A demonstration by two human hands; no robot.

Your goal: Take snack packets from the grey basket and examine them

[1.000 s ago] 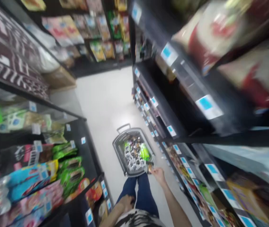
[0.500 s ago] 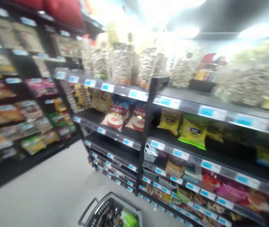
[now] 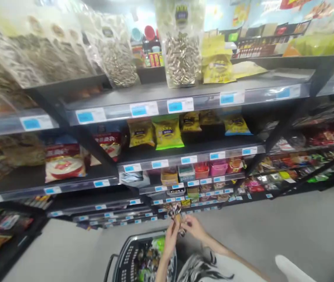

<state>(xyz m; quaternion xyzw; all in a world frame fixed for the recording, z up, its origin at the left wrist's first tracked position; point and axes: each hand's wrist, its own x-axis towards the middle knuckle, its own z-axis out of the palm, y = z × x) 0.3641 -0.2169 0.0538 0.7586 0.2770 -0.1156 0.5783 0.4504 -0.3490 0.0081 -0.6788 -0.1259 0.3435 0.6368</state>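
Presently held: small, glossy, dark-and-tan wrapped packet point(image 3: 178, 219), count unclear, near the far right corner of a black perforated plastic basket point(image 3: 128, 252). Left hand point(image 3: 171, 236): fingers closed round its near left side. Right hand point(image 3: 194, 226): fingertips pinched at its right. Risk: slick wrapping, light grip; it could slip onto the smooth grey floor point(image 3: 243, 225).

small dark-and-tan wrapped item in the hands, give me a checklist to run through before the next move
1. Small dark-and-tan wrapped item held by left hand: ok.
2. Right hand at the item: ok; firmness of its pinch, cannot tell.
3. One piece or several: cannot tell, blurred.
4. Dark grey plastic basket open at the top: ok.
5. Visible basket handle outside the opening: ok.
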